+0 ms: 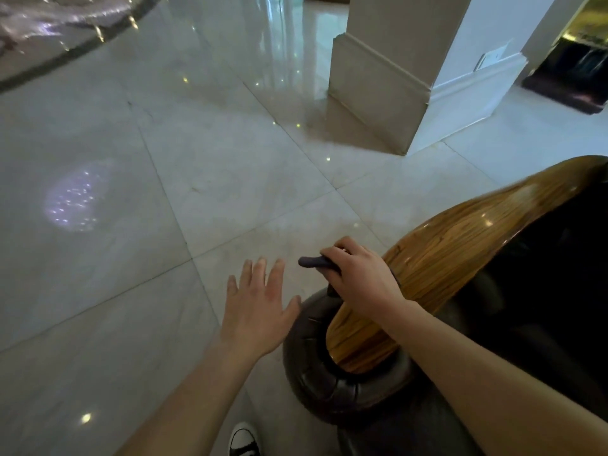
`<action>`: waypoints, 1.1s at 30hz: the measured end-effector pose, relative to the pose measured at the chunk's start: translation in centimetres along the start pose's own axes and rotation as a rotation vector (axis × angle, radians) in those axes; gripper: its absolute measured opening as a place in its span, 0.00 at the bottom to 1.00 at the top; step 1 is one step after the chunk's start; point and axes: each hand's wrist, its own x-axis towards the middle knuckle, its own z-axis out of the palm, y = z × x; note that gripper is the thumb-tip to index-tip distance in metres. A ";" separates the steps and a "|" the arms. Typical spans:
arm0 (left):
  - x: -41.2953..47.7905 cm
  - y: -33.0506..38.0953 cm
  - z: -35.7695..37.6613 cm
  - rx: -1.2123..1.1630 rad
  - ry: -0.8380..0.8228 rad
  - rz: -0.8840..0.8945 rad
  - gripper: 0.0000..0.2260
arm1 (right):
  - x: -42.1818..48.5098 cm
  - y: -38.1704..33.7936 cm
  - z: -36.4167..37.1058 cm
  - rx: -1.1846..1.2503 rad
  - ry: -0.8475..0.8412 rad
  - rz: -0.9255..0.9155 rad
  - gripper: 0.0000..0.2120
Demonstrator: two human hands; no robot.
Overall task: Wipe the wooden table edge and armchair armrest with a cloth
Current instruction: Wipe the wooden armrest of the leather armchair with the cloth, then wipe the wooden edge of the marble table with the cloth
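Note:
The armchair's glossy wooden armrest (467, 245) curves from the right edge down to a dark leather rolled end (316, 366) at bottom centre. My right hand (358, 281) presses on the armrest's left side, shut on a dark blue cloth (311, 261) whose end sticks out to the left past my fingers. Hovering just left of the leather roll is my left hand (256, 307), palm down with fingers spread, holding nothing. No table is in view.
Polished marble floor (164, 192) fills the left and centre. A white square pillar base (394, 93) stands behind the chair. The dark leather seat (543, 291) lies to the right. My black-and-white shoe (243, 439) shows at the bottom.

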 end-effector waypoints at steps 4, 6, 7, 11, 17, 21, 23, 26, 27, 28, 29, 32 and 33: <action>-2.1 -2.0 -1.8 -0.016 0.026 -0.059 0.35 | 0.5 -2.8 -0.8 0.029 -0.016 0.017 0.15; -3.2 -3.3 -2.6 -0.021 0.034 -0.098 0.35 | 0.7 -4.6 -0.9 0.037 -0.029 0.004 0.16; -3.9 -4.0 -2.9 -0.025 0.032 -0.113 0.34 | 0.8 -5.6 -0.9 0.042 -0.034 0.001 0.16; -6.9 -7.5 -4.5 -0.047 0.031 -0.168 0.33 | 0.8 -10.5 -0.3 0.094 -0.037 -0.014 0.18; -13.3 -14.3 -6.5 -0.067 0.099 -0.251 0.33 | 0.1 -20.1 1.7 0.152 -0.095 -0.085 0.19; -19.0 -18.7 -7.4 -0.059 0.113 -0.328 0.35 | -1.4 -26.6 3.2 0.175 -0.126 -0.124 0.19; -21.8 -20.9 -7.7 -0.054 0.134 -0.380 0.35 | -2.0 -29.6 3.8 0.189 -0.136 -0.160 0.19; -25.7 -23.6 -8.1 -0.054 0.169 -0.469 0.35 | -2.8 -33.4 4.7 0.209 -0.156 -0.202 0.18; -27.0 -24.4 -8.3 -0.060 0.189 -0.506 0.35 | -3.0 -34.7 5.0 0.219 -0.164 -0.223 0.17; -28.2 -25.0 -8.5 -0.066 0.201 -0.543 0.35 | -3.3 -35.9 5.3 0.226 -0.176 -0.250 0.17; -29.3 -25.5 -8.6 -0.073 0.201 -0.576 0.35 | -3.5 -37.1 5.5 0.230 -0.192 -0.276 0.17; -32.9 -26.7 -8.6 -0.049 0.185 -0.661 0.34 | -4.0 -40.6 6.4 0.246 -0.239 -0.355 0.17; -34.1 -27.0 -8.5 -0.038 0.185 -0.689 0.34 | -4.2 -41.8 6.7 0.252 -0.256 -0.383 0.17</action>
